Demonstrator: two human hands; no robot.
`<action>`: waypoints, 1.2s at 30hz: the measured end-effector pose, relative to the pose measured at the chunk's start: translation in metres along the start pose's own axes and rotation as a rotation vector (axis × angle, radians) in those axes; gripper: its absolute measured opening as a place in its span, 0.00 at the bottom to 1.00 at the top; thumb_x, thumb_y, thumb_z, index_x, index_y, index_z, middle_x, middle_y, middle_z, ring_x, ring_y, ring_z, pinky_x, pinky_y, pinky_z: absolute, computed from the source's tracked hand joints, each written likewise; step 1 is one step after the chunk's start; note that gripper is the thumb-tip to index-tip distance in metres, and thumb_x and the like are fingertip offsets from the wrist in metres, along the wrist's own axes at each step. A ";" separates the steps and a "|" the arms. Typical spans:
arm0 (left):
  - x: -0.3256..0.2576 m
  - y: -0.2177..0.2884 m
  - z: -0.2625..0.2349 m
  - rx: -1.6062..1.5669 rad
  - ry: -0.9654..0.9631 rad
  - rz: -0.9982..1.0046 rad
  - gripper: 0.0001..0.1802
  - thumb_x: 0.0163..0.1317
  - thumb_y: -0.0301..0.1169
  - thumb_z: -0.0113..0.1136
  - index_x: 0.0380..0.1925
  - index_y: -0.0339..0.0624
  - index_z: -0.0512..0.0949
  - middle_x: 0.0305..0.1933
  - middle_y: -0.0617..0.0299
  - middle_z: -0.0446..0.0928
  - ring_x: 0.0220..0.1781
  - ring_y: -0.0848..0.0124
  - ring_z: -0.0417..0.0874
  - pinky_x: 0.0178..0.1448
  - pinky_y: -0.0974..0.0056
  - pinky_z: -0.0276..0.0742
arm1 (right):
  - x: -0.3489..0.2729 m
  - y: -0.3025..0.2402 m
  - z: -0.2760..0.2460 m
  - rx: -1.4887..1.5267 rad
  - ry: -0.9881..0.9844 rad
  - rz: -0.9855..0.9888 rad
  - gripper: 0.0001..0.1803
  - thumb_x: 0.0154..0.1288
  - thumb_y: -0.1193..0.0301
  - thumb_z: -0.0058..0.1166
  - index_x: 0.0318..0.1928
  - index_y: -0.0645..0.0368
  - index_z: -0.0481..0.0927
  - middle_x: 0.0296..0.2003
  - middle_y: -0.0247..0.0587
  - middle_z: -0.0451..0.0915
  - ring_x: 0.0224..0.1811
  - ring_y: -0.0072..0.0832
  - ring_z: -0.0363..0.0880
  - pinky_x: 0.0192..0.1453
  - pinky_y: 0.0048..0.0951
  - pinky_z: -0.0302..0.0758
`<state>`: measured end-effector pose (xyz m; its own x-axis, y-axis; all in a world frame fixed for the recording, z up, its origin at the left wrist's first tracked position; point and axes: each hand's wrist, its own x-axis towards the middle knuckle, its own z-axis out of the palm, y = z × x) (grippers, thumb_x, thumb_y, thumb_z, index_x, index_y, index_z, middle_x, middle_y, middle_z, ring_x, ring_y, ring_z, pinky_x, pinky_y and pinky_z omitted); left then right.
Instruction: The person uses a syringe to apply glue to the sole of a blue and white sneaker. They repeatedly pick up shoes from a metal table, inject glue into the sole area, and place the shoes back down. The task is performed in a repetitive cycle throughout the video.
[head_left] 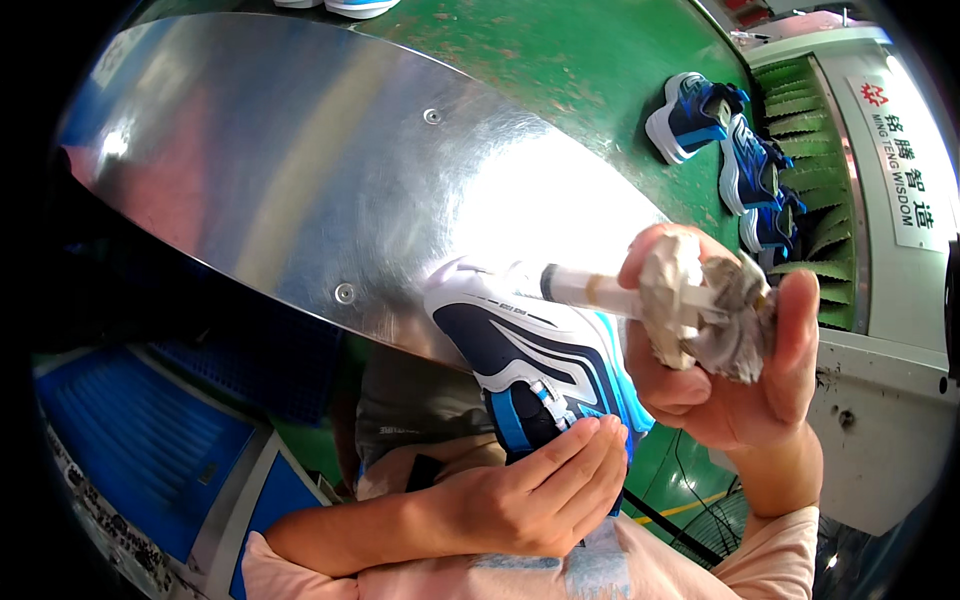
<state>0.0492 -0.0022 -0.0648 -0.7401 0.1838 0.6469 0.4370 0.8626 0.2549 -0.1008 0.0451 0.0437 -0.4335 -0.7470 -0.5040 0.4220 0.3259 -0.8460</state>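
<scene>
My left hand (540, 490) grips the heel end of a blue, navy and white sports shoe (520, 345), holding it up with its toe pointing up and left. My right hand (720, 350) holds a syringe-like applicator (600, 292) caked with dried grey-white glue at the plunger end. Its dark tip rests against the shoe's upper edge near the toe.
A shiny metal table (300, 170) fills the upper left. A green surface (580, 70) beyond it carries three more blue shoes (735, 150) beside green conveyor rollers (810, 160) and a white machine housing (890, 300). Blue crates (140, 440) sit lower left.
</scene>
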 end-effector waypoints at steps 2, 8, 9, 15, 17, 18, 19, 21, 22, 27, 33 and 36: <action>0.002 -0.001 -0.001 -0.005 0.000 0.002 0.09 0.58 0.30 0.53 0.35 0.40 0.80 0.41 0.58 0.81 0.48 0.66 0.82 0.60 0.61 0.73 | -0.009 0.004 -0.011 -0.023 -0.034 -0.022 0.48 0.57 0.28 0.40 0.50 0.66 0.61 0.15 0.29 0.62 0.13 0.13 0.54 0.16 0.16 0.51; 0.004 0.001 -0.005 -0.073 -0.064 -0.027 0.09 0.59 0.29 0.53 0.35 0.40 0.80 0.41 0.57 0.82 0.47 0.65 0.83 0.59 0.60 0.74 | -0.041 0.035 -0.048 0.293 -0.160 -0.129 0.54 0.50 0.31 0.52 0.57 0.72 0.62 0.33 0.37 0.72 0.26 0.17 0.65 0.28 0.18 0.59; 0.003 0.002 -0.005 -0.075 -0.073 -0.035 0.09 0.59 0.29 0.53 0.36 0.40 0.81 0.42 0.57 0.82 0.48 0.64 0.83 0.60 0.60 0.74 | -0.048 0.039 -0.048 0.277 -0.114 -0.120 0.55 0.50 0.31 0.52 0.57 0.72 0.62 0.32 0.37 0.72 0.26 0.17 0.65 0.28 0.18 0.59; 0.012 0.004 -0.012 -0.076 -0.151 -0.070 0.09 0.58 0.28 0.56 0.38 0.43 0.82 0.43 0.57 0.83 0.51 0.62 0.82 0.60 0.60 0.74 | -0.076 0.071 -0.059 0.386 -0.036 -0.171 0.55 0.49 0.31 0.52 0.58 0.72 0.61 0.32 0.36 0.71 0.29 0.18 0.67 0.31 0.18 0.62; 0.014 0.005 -0.013 -0.058 -0.159 -0.077 0.09 0.56 0.27 0.57 0.37 0.44 0.82 0.43 0.58 0.83 0.50 0.63 0.82 0.58 0.60 0.74 | -0.083 0.079 -0.061 0.408 -0.027 -0.173 0.55 0.49 0.31 0.52 0.58 0.71 0.61 0.33 0.36 0.71 0.30 0.19 0.67 0.31 0.19 0.62; 0.015 0.005 -0.013 -0.048 -0.160 -0.077 0.09 0.56 0.27 0.58 0.36 0.44 0.82 0.42 0.58 0.83 0.49 0.63 0.82 0.58 0.60 0.74 | -0.087 0.082 -0.062 0.398 -0.018 -0.162 0.55 0.49 0.31 0.52 0.58 0.71 0.61 0.34 0.36 0.71 0.30 0.19 0.67 0.32 0.19 0.63; 0.015 0.005 -0.012 -0.039 -0.160 -0.076 0.09 0.55 0.27 0.58 0.36 0.44 0.82 0.42 0.58 0.83 0.49 0.63 0.83 0.58 0.60 0.75 | -0.090 0.085 -0.063 0.390 -0.009 -0.151 0.54 0.49 0.31 0.52 0.58 0.70 0.61 0.35 0.36 0.71 0.31 0.19 0.68 0.33 0.20 0.64; 0.015 0.007 -0.009 -0.022 -0.141 -0.090 0.08 0.53 0.26 0.59 0.34 0.44 0.82 0.41 0.58 0.83 0.47 0.63 0.83 0.56 0.60 0.76 | -0.098 0.087 -0.062 0.356 0.010 -0.121 0.55 0.49 0.31 0.51 0.59 0.69 0.61 0.37 0.37 0.72 0.34 0.20 0.69 0.36 0.20 0.67; 0.016 0.008 -0.008 -0.014 -0.144 -0.088 0.08 0.53 0.26 0.59 0.34 0.44 0.82 0.41 0.58 0.83 0.47 0.63 0.83 0.55 0.60 0.76 | -0.101 0.088 -0.063 0.340 0.008 -0.106 0.55 0.49 0.30 0.51 0.59 0.69 0.61 0.38 0.37 0.72 0.35 0.20 0.70 0.38 0.21 0.68; 0.017 0.009 -0.005 0.019 -0.149 -0.063 0.07 0.52 0.26 0.61 0.33 0.43 0.82 0.40 0.56 0.83 0.47 0.61 0.83 0.54 0.59 0.77 | -0.117 0.091 -0.068 0.291 0.005 -0.054 0.55 0.49 0.30 0.51 0.60 0.68 0.60 0.42 0.38 0.73 0.39 0.20 0.72 0.43 0.22 0.70; 0.020 0.006 -0.004 0.035 -0.190 -0.019 0.09 0.54 0.26 0.55 0.36 0.40 0.80 0.42 0.53 0.82 0.48 0.57 0.83 0.54 0.54 0.78 | -0.137 0.103 -0.078 0.341 -0.003 -0.028 0.55 0.48 0.31 0.52 0.60 0.69 0.60 0.43 0.41 0.73 0.42 0.20 0.72 0.45 0.22 0.71; 0.025 0.008 -0.003 0.064 -0.189 -0.067 0.09 0.56 0.27 0.59 0.37 0.44 0.81 0.42 0.57 0.83 0.48 0.63 0.83 0.55 0.60 0.78 | -0.145 0.111 -0.081 0.376 0.020 -0.037 0.55 0.48 0.30 0.50 0.59 0.69 0.60 0.41 0.40 0.73 0.39 0.20 0.73 0.43 0.21 0.71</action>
<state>0.0359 0.0082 -0.0440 -0.8516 0.2047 0.4825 0.3546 0.9030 0.2427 -0.0558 0.2368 0.0091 -0.4678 -0.7417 -0.4807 0.6667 0.0610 -0.7429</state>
